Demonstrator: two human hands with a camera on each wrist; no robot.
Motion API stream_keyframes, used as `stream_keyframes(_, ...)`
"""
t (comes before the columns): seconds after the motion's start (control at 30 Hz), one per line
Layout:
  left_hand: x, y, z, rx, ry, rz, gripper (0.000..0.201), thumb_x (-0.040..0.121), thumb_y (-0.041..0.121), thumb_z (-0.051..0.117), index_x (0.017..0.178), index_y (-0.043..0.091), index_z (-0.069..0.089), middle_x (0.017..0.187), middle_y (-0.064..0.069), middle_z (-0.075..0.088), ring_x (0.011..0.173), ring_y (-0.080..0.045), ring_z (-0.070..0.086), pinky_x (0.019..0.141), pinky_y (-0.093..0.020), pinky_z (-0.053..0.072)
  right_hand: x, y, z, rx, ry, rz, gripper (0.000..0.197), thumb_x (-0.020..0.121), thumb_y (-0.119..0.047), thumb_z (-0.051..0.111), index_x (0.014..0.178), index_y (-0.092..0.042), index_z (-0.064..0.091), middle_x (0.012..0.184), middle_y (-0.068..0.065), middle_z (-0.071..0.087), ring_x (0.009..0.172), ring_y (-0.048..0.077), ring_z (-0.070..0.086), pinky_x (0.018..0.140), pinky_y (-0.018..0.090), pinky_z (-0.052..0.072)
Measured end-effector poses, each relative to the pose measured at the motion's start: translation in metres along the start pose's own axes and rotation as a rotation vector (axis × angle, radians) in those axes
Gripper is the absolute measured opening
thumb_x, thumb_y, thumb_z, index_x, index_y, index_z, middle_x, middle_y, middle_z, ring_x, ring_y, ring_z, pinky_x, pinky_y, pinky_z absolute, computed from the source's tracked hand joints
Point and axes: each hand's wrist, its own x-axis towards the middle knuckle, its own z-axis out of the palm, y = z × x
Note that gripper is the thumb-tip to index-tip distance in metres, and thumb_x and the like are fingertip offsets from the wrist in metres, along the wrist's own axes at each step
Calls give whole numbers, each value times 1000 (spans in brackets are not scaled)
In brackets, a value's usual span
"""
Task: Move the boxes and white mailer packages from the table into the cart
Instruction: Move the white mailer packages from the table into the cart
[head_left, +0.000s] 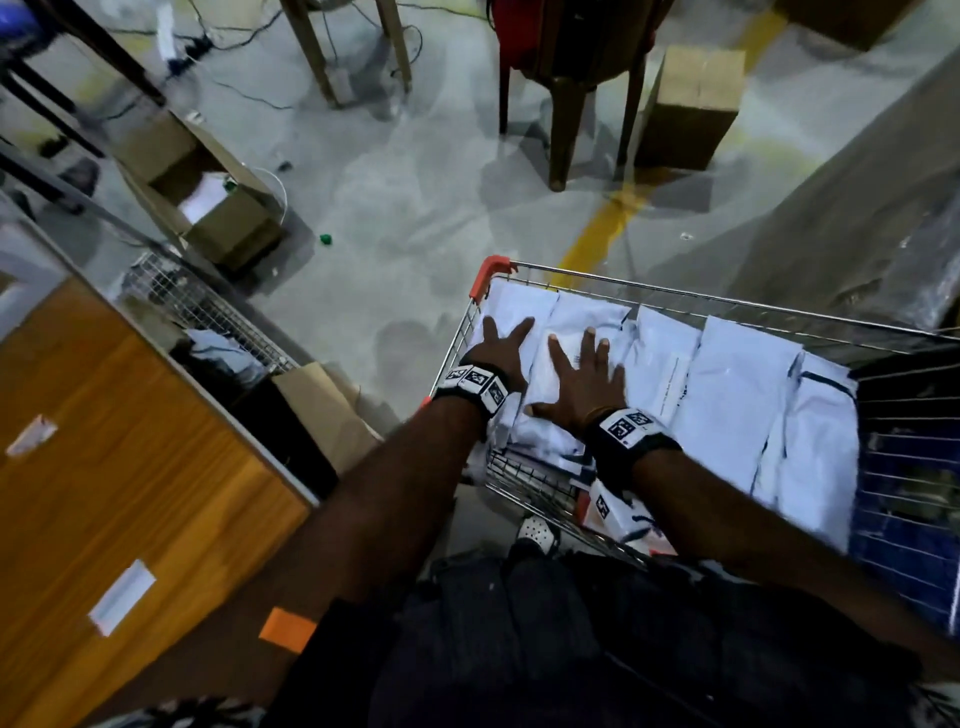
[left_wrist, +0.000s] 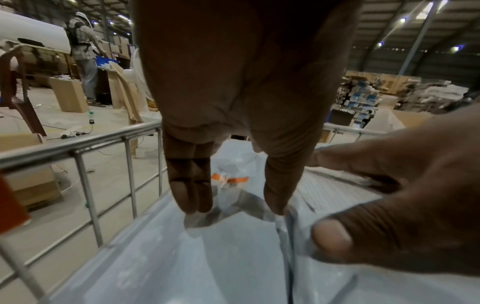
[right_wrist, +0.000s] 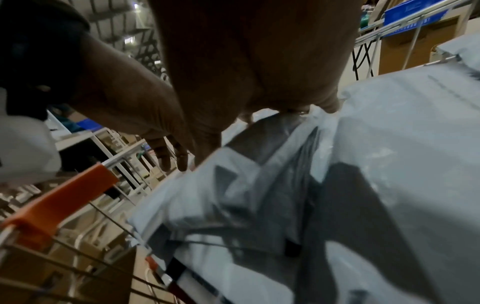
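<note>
Several white mailer packages (head_left: 737, 379) lie side by side across the top of the wire cart (head_left: 675, 297), which has orange corner caps. My left hand (head_left: 500, 347) rests flat with spread fingers on the leftmost mailer (head_left: 511, 304). My right hand (head_left: 587, 374) presses flat on the mailer (head_left: 587, 317) beside it. In the left wrist view straight fingers (left_wrist: 189, 185) touch a white mailer (left_wrist: 197, 257) by the cart rail (left_wrist: 78, 148). In the right wrist view the palm (right_wrist: 259, 61) lies over crumpled mailers (right_wrist: 389, 164). Neither hand holds anything.
A wooden table (head_left: 104, 493) with paper labels stands at the left, a wire basket (head_left: 202, 312) past it. Cardboard boxes (head_left: 691, 104) and chair legs (head_left: 563, 119) stand on the concrete floor beyond the cart. A blue crate (head_left: 909, 519) sits at the right.
</note>
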Motion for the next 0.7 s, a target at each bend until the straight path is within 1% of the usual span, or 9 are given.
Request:
stream_keyframes(0.07,-4,-2,-2,-11,21,10,98,81,26,72,154,38,8,159,-24,-12,128,-42,48,102,-41,44,-4,-6,-3,42,26,17,106,77,-72,60,153,-36,-5,158,14,-25,147,37,-17,116,58,3)
stream_keyframes(0.13,-13,-5,-9,-42,41,22,94,82,24,71,154,36,11,159,-25,-7,124,-40,52,103,-42,44,-12,-13,-8,102,90,22,94,84,-65,57,154,-33,3,160,16,-17,148,38,-12,116,57,6)
stream_keyframes(0.23,-35,-7,-19,-100,86,33,83,86,30,69,154,31,20,157,-23,9,131,-37,46,106,-40,40,-24,-21,-13,181,201,7,75,90,-50,58,152,-29,21,160,19,7,148,36,8,117,51,21)
stream_keyframes(0.27,-44,-9,-21,-131,104,37,80,87,32,68,153,30,24,155,-23,17,133,-36,44,107,-40,39,-29,-26,-15,209,228,-6,70,90,-47,59,150,-29,28,158,19,16,145,35,17,114,49,27)
stream_keyframes(0.33,-65,-16,-27,-195,139,47,73,87,35,67,151,25,31,143,-23,34,128,-37,48,104,-38,41,-40,-37,-20,283,262,-35,60,88,-43,61,142,-28,41,147,17,34,136,35,34,107,46,37)
stream_keyframes(0.43,-106,-33,-34,-259,173,75,61,92,32,64,146,16,41,134,-22,50,124,-34,49,99,-32,36,-55,-60,-24,328,263,-131,47,85,-41,61,128,-25,56,129,15,51,121,34,47,100,44,42)
stream_keyframes(0.53,-153,-59,-34,-304,227,80,50,92,29,64,138,13,50,126,-18,59,119,-30,51,92,-31,35,-75,-87,-23,339,262,-238,37,85,-33,62,120,-23,62,120,15,56,116,33,52,98,42,44)
stream_keyframes(0.6,-184,-81,-29,-331,291,36,43,90,30,66,130,17,57,114,-18,61,111,-31,55,86,-32,37,-90,-107,-22,321,265,-301,32,86,-27,63,117,-21,64,116,14,57,111,31,54,96,41,45)
stream_keyframes(0.7,-239,-120,-19,-386,369,-66,33,90,31,64,122,22,61,103,-12,62,101,-26,58,79,-30,37,-120,-150,-13,329,222,-420,27,84,-23,63,111,-21,66,107,12,58,96,28,62,90,38,48)
